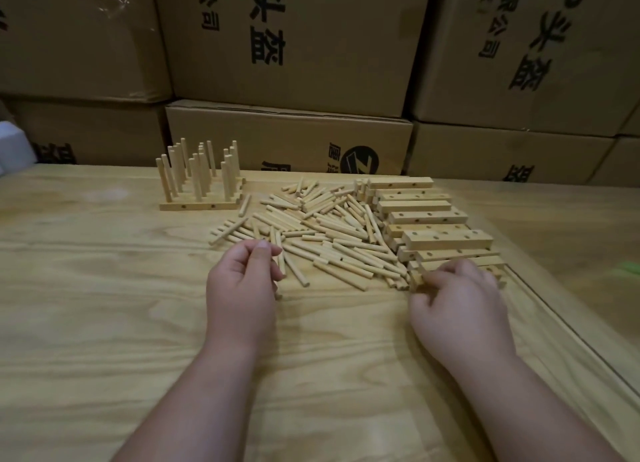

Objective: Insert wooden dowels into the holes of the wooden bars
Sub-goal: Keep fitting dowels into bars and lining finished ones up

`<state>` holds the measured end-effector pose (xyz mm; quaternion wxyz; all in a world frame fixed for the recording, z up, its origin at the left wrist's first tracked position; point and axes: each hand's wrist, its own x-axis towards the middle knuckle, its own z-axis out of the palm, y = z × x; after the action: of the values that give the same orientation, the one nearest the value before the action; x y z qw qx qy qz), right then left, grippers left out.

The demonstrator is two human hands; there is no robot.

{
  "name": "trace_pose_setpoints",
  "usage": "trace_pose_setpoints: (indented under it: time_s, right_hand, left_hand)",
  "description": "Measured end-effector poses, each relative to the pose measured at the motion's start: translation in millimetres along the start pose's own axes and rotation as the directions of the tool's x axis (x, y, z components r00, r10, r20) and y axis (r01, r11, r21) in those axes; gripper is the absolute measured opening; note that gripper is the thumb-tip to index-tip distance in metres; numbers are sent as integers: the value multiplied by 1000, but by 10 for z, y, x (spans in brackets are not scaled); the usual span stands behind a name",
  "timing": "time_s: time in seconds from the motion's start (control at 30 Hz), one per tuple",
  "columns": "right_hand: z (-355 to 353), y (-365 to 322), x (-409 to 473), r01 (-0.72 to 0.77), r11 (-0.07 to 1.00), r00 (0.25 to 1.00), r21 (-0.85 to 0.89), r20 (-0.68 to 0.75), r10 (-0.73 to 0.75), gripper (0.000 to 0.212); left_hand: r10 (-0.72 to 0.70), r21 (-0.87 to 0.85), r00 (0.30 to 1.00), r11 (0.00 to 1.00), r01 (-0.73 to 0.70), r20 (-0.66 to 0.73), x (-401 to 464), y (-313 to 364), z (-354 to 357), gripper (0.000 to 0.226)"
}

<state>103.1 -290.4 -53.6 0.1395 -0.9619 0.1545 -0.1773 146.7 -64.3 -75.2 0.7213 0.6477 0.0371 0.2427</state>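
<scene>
Two bare hands low over a pale wooden table, forearms reaching in from the near edge. Left hand at the near rim of the loose dowels, fingers curled, thumb and forefinger pinching one dowel that lies among the strays at the pile's near-left corner. Right hand at the near end of the stacked bars, fingers bent around the nearest bar, gripping it at its left end; much of that bar hidden under the knuckles and blurred.

Loose dowels spread in a broad heap across the middle of the table, lying flat and crossing each other at many angles, touching the stacked bars on the right. Stacked bars laid side by side and overlapping in a stepped row running from far to near, several showing round holes along their top faces.

Far left of the heap, apart from it, finished bars packed together in a block, each with dowels standing upright out of the holes, some leaning slightly.

Behind the table, a wall of cardboard boxes with black printed characters. At the far left edge, a white object, only partly in view
</scene>
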Motion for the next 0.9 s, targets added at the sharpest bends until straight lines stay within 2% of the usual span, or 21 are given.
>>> trace_pose_setpoints:
  time_s: [0.2,0.4,0.57,0.63,0.7,0.83,0.9]
  right_hand:
    - [69,-30,6,213,977,975,27,57,-214,42]
    - [120,-97,5,328,944,944,50,34,-329,20]
    - [170,-220,-98,453,888,889,80,35,-457,18]
    - [176,-268,-121,525,838,849,147,-20,-528,18]
    - [173,-305,-122,578,778,815,247,-125,-566,20]
    - [201,-364,-83,659,639,749,396,-415,-516,20]
    - [219,-396,-61,683,587,727,434,-482,-489,19]
  left_hand:
    - [21,49,999,999,-19,-33,7,-31,0,27]
    - [22,35,999,999,-20,-45,17,-38,6,26]
    - [5,14,999,1000,-5,-35,25,-40,-2,24]
    - [18,-1,999,1000,-18,33,-4,-7,2,21]
    - [56,-17,983,998,-53,177,-64,35,18,17]
    - [97,7,905,994,-110,414,-166,71,43,23]
    - [74,4,878,996,-87,474,-188,76,60,29]
